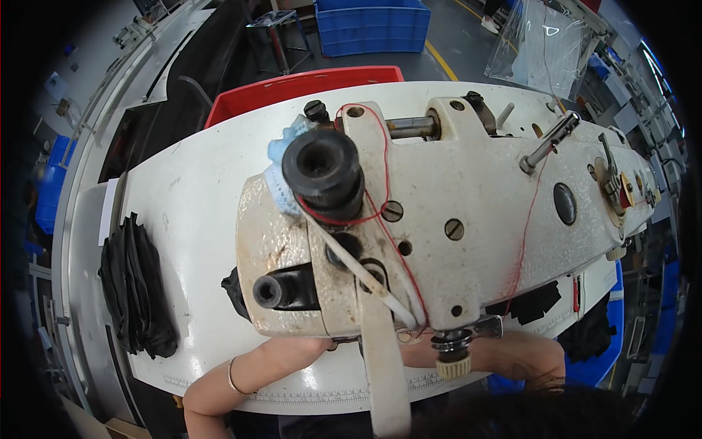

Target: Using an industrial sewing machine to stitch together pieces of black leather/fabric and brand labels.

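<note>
A cream sewing machine (468, 190) fills the middle of the head view and covers both my hands. My left forearm (270, 366), with a thin bracelet (232, 377), reaches under the machine's head; the fingers are hidden. From the other side my right forearm (504, 356) runs in behind the tension knob (453, 366), and its fingers are hidden too. Whatever they touch cannot be made out. A bit of black fabric (234, 293) peeks out left of the machine head, and another black piece (537, 304) lies under the arm. Red thread (528, 219) runs over the machine.
Folded black fabric pieces (135, 289) lie on the white table (197, 183) at left. At right, a blue bin (618, 322) holds more black fabric (589, 333). Beyond the far edge stand a red bin (307, 80), a large blue crate (373, 29) and a stool (274, 22).
</note>
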`<state>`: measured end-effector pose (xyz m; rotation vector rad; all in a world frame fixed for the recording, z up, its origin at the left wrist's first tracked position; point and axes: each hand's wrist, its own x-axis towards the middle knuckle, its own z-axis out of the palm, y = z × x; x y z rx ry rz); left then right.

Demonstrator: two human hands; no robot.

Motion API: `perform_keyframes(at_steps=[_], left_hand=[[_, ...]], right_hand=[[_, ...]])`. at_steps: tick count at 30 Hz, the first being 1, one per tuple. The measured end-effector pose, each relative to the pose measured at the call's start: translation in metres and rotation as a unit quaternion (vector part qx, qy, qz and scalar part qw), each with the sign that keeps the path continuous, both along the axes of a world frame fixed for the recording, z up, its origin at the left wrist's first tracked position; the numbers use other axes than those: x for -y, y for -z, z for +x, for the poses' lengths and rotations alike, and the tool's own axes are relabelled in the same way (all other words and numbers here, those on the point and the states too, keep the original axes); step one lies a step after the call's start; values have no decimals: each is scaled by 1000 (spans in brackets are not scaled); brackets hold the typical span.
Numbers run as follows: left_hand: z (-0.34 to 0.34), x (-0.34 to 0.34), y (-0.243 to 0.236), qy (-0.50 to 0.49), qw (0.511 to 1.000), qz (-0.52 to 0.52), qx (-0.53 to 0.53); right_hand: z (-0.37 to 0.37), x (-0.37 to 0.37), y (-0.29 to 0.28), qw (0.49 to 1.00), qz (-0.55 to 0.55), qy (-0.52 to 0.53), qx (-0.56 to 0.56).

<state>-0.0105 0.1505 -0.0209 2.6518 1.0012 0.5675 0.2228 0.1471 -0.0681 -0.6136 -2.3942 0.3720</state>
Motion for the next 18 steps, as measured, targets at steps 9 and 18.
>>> perform_keyframes(at_steps=[9, 18], left_hand=[[0, 0, 1, -6, 1000, 2, 4], [5, 0, -9, -38, 997, -58, 18]], right_hand=[[3, 5, -6, 998, -66, 13, 6], [1, 6, -12, 997, -74, 18, 26]])
